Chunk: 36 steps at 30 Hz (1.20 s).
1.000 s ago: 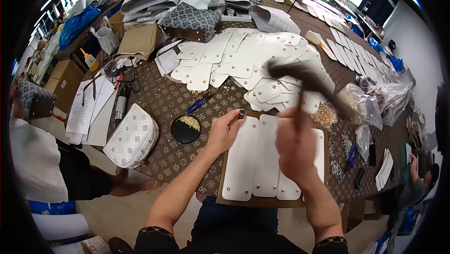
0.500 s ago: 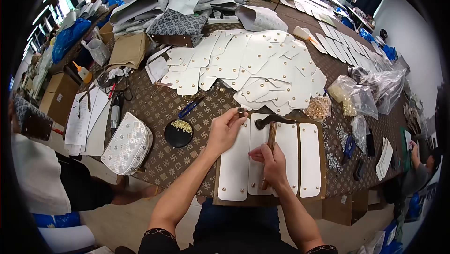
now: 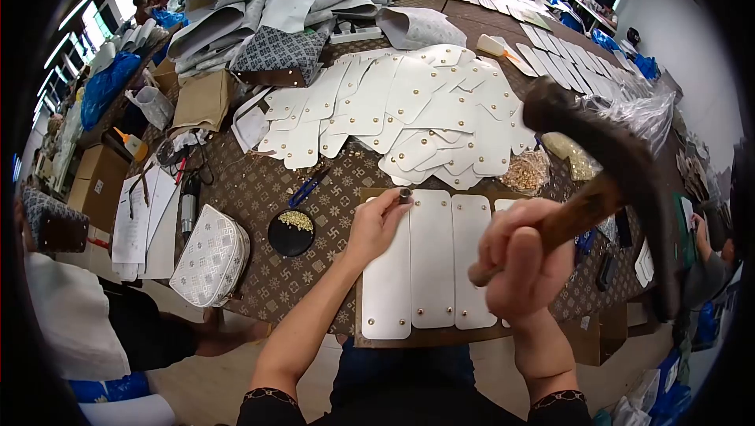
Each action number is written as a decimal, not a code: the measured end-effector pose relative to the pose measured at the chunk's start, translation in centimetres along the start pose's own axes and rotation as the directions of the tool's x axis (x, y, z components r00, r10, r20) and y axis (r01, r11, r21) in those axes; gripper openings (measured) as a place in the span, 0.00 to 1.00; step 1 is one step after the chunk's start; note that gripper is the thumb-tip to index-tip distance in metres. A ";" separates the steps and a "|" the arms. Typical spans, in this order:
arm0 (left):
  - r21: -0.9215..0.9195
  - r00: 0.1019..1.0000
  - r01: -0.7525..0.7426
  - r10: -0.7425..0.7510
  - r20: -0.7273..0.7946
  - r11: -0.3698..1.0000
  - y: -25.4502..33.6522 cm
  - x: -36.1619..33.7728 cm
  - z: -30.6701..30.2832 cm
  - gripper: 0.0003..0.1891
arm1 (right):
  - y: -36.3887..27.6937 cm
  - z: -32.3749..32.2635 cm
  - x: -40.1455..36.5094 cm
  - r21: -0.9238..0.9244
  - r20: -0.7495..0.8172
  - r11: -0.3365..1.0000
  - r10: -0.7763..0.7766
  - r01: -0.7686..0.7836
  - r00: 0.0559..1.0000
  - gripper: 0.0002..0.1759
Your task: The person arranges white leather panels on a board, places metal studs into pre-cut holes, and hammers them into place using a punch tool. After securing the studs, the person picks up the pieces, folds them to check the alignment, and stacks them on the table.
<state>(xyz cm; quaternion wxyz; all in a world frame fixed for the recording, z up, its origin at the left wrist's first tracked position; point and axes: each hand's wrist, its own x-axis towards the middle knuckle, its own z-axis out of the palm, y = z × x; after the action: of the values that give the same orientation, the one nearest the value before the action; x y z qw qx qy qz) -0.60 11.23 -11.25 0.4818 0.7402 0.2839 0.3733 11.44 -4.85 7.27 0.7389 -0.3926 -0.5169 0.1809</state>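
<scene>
My left hand pinches a small dark metal rivet setter, which stands upright at the top right corner of the leftmost white panel. My right hand is closed round the wooden handle of a claw hammer, raised close to the camera. Several white panels with rounded corners and gold rivets lie side by side on a brown board. The hand and hammer hide part of the panels on the right.
Behind the board spreads a heap of riveted white panels. A black dish of gold rivets, blue-handled snips and a patterned pouch lie to the left. Plastic bags are at the right; people work around the table.
My right hand has lifted the hammer up and to the right, from just above the panels to near the camera. The left hand keeps the rivet setter at the same panel corner.
</scene>
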 end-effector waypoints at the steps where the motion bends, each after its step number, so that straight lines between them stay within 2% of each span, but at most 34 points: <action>1: -0.014 0.999 -0.029 0.029 -0.021 0.999 0.2 0.0 0.0 0.10 | 1.1 -0.3 -0.8 -0.341 0.066 0.929 0.177 -0.145 0.982 0.06; 2: -0.013 0.999 -0.038 0.038 -0.024 0.999 0.4 0.1 -0.2 0.10 | 2.6 0.0 -0.6 -0.604 0.165 0.787 0.274 -0.123 0.947 0.08; 3: -0.004 1.000 -0.002 0.002 -0.016 1.000 0.7 0.1 -0.2 0.10 | 4.9 -1.5 -0.9 -0.777 0.221 0.542 0.710 -0.319 0.669 0.12; 4: 0.013 0.999 0.038 -0.038 0.011 0.999 0.9 -0.2 -0.6 0.10 | 5.5 -2.0 -2.5 -0.772 0.212 0.543 0.709 -0.329 0.673 0.12; 6: -0.003 0.999 -0.029 0.029 -0.045 1.000 1.2 1.3 -0.6 0.10 | 6.1 -2.7 -3.7 -0.581 0.073 0.581 0.735 -0.570 0.674 0.15; 7: -0.016 0.998 -0.034 0.033 -0.051 0.999 1.0 -0.1 -0.3 0.10 | 5.7 -2.8 -4.3 -0.491 -0.018 0.552 0.768 -0.674 0.641 0.14; 8: -0.018 0.999 -0.023 0.023 -0.038 1.000 1.0 -0.5 -0.1 0.10 | 5.6 -3.0 -5.1 -0.485 -0.029 0.542 0.774 -0.686 0.632 0.14; 10: 0.021 0.997 0.037 -0.035 -0.073 0.999 1.3 0.3 0.1 0.09 | 5.8 -3.9 -6.1 -0.283 -0.084 0.587 0.772 -0.758 0.630 0.14; 11: 0.020 0.997 0.027 -0.026 -0.067 0.999 1.6 0.8 0.5 0.09 | 6.4 -4.4 -6.8 -0.282 -0.091 0.593 0.766 -0.754 0.636 0.14; 13: -0.218 0.993 -0.004 -0.022 -0.115 0.976 2.0 1.2 1.6 0.08 | 8.5 -5.6 -9.3 -0.182 -0.130 0.639 0.738 -0.747 0.663 0.14; 18: -0.142 0.998 0.023 -0.030 -0.048 0.990 2.0 2.0 2.7 0.08 | 9.8 -6.3 -10.8 -0.101 -0.200 0.621 0.753 -0.777 0.628 0.15; 21: -0.072 0.999 0.005 -0.008 -0.045 0.997 1.9 2.1 2.6 0.08 | 9.9 -6.7 -10.5 -0.070 -0.173 0.661 0.730 -0.747 0.661 0.15; 23: -0.047 0.999 -0.010 0.008 -0.037 0.999 1.6 2.0 2.8 0.08 | 8.5 -7.0 -9.4 -0.163 -0.098 0.610 0.772 -0.776 0.628 0.13; 25: -0.121 0.997 -0.061 0.053 -0.064 0.991 0.7 2.1 3.2 0.07 | 3.9 -5.9 -5.2 -0.242 -0.067 0.632 0.746 -0.736 0.662 0.11; 27: -0.068 1.000 -0.016 0.014 -0.025 0.998 1.4 2.1 2.6 0.07 | -1.6 -4.8 -1.1 -0.385 -0.004 0.772 0.547 -0.507 0.837 0.09; 29: -0.021 1.000 0.023 -0.023 0.006 1.000 1.6 2.1 2.6 0.07 | -3.8 -3.8 0.9 -0.155 -0.022 0.971 0.182 -0.184 0.983 0.08; 30: -0.027 1.000 0.020 -0.020 0.001 0.999 1.5 2.1 2.7 0.06 | -3.0 -2.7 1.8 -0.009 -0.053 0.999 -0.034 0.034 0.998 0.08; 32: -0.031 1.000 0.010 -0.010 -0.011 0.999 1.5 2.3 2.4 0.06 | 1.4 -2.9 0.3 -0.174 0.015 0.981 0.086 -0.082 0.996 0.09; 33: -0.010 1.000 -0.012 0.012 0.003 1.000 1.6 2.4 2.3 0.07 | 2.8 -2.5 0.4 -0.593 0.081 0.781 0.300 -0.196 0.950 0.09; 34: 0.010 1.000 -0.023 0.023 0.018 1.000 1.4 2.0 2.3 0.08 | 4.3 -2.9 0.3 -0.654 0.056 0.621 0.609 -0.432 0.791 0.09; 35: -0.113 0.999 -0.037 0.034 -0.028 0.993 0.3 1.9 2.9 0.07 | 5.8 -3.4 -0.4 -0.687 -0.009 0.386 0.842 -0.616 0.539 0.09; 36: -0.113 0.998 -0.061 0.058 -0.035 0.992 0.5 2.9 2.5 0.07 | 6.9 -4.5 -2.6 -0.636 0.040 0.565 0.704 -0.526 0.709 0.10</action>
<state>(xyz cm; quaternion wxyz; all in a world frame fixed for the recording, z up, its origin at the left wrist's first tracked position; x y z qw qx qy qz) 3.10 12.02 -10.58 0.5073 0.7137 0.2476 0.4148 15.49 -4.02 -0.34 0.3853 -0.7240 -0.4759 0.3177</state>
